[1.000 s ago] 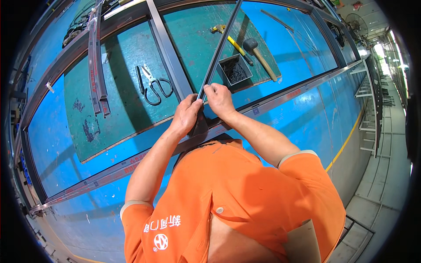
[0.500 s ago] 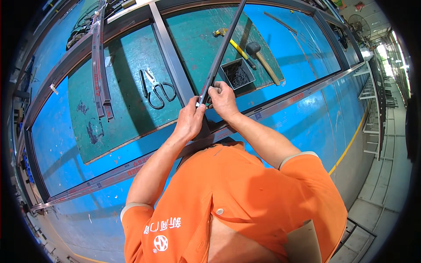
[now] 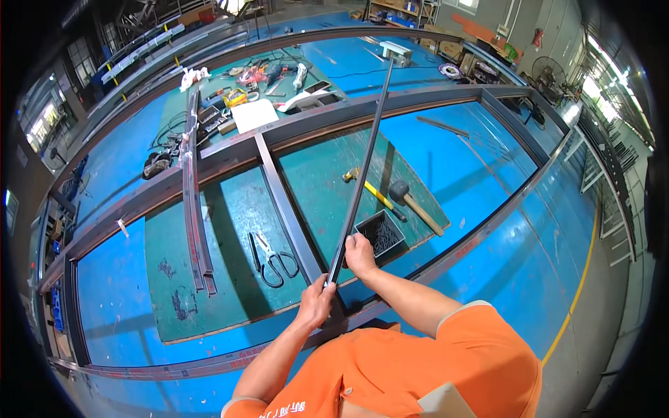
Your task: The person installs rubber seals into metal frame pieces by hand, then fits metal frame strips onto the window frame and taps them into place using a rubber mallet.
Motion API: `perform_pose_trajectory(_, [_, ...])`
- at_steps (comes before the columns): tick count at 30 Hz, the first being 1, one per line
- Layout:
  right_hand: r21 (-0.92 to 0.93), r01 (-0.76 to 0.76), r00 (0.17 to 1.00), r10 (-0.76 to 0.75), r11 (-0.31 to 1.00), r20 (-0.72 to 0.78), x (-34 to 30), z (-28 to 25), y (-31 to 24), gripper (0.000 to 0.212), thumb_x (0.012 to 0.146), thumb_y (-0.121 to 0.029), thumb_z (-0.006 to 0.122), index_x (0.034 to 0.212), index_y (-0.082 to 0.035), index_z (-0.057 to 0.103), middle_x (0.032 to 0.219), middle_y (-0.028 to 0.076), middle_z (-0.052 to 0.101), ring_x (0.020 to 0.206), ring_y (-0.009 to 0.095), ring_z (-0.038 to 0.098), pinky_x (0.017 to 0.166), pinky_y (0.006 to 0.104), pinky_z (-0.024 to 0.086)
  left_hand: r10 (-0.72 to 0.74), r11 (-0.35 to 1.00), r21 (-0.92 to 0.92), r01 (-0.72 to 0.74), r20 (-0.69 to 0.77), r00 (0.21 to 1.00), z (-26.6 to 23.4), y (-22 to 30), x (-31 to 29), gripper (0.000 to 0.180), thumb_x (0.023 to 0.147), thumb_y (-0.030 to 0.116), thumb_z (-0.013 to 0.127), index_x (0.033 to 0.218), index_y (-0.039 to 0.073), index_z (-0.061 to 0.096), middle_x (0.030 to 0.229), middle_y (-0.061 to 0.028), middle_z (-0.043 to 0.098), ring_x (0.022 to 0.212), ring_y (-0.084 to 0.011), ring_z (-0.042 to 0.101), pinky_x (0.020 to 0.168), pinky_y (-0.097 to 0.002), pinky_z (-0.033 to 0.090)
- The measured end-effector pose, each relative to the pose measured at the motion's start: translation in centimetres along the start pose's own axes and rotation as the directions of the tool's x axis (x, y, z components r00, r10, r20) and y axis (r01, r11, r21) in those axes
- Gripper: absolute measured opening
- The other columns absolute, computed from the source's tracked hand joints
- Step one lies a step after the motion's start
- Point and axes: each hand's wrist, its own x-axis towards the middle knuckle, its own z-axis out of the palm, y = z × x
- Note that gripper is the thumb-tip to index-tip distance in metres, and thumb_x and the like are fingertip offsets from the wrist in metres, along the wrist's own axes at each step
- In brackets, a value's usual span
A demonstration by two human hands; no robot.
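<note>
A long, thin dark metal strip (image 3: 368,155) slants up and away from me over a large dark grey window-like frame (image 3: 446,99). My left hand (image 3: 317,304) is closed around its near end, where a small white spot shows. A little farther up, my right hand (image 3: 359,256) grips the same strip, its fingers partly hidden. Beneath the hands, the frame's crossbar (image 3: 286,209) meets the near rail. Right of the strip lie an open box of dark screws or pins (image 3: 380,235), a yellow-handled hammer (image 3: 376,195) and a black-headed mallet (image 3: 421,212).
Scissors (image 3: 274,263) and a slim black tool (image 3: 254,252) lie on the green board (image 3: 230,299) inside the frame. Two long profiles (image 3: 198,237) cross the frame's far rail at left. Beyond it, assorted tools (image 3: 258,76) cover another green surface. A fan (image 3: 548,70) stands far right.
The view has tilted up, bringing the far tools and workshop into sight. My right hand sits slightly farther up the strip from my left. Both hands still hold it.
</note>
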Motion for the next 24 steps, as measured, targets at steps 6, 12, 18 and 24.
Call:
perform_pose_trajectory(6, [0.050,-0.039,0.996,0.035,0.998,0.082,-6.2,0.5,-0.7,0.026,0.102,-0.024,0.047,0.112,0.000,0.051,0.092,0.027,0.067,0.082,0.052,0.063,0.075,0.0577,0.049,0.054,0.993,0.102,-0.052,-0.021,0.998,-0.1,0.3,0.1,0.035,0.100,0.023,0.049,0.125,0.000,0.060,0.081,-0.0070,0.063,0.066,-0.0191,0.054,0.061,-0.0331,0.043])
perform_pose_trajectory(12, [0.153,0.045,0.994,-0.060,0.987,0.096,-9.9,0.2,-1.3,0.033,0.100,-0.025,0.051,0.120,0.001,0.053,0.098,0.024,0.067,0.084,0.045,0.066,0.077,0.0521,0.052,0.095,0.995,0.039,-0.094,-0.043,0.995,0.0,-2.6,1.7,0.044,0.099,0.029,0.050,0.134,0.003,0.056,0.083,-0.0158,0.066,0.071,-0.0300,0.059,0.071,-0.0420,0.048])
perform_pose_trajectory(18, [0.472,-0.263,0.945,0.127,0.842,0.300,0.1,-3.0,-0.9,0.037,0.097,-0.035,0.056,0.101,0.001,0.062,0.080,0.011,0.063,0.073,0.024,0.059,0.067,0.0378,0.050,0.093,0.963,0.263,-0.064,-0.101,0.990,0.6,0.7,-1.2,0.049,0.098,0.030,0.053,0.140,0.005,0.053,0.093,-0.0190,0.065,0.077,-0.0340,0.061,0.074,-0.0442,0.050])
perform_pose_trajectory(24, [0.649,-0.327,0.940,0.305,0.687,0.151,17.9,-2.0,2.8,0.038,0.094,-0.036,0.061,0.086,0.001,0.060,0.077,0.012,0.061,0.062,0.025,0.057,0.059,0.0389,0.050,0.171,0.761,0.647,0.038,-0.257,0.951,4.6,5.9,-6.1,0.049,0.096,0.026,0.056,0.142,0.008,0.052,0.100,-0.0188,0.057,0.086,-0.0385,0.059,0.074,-0.0451,0.050])
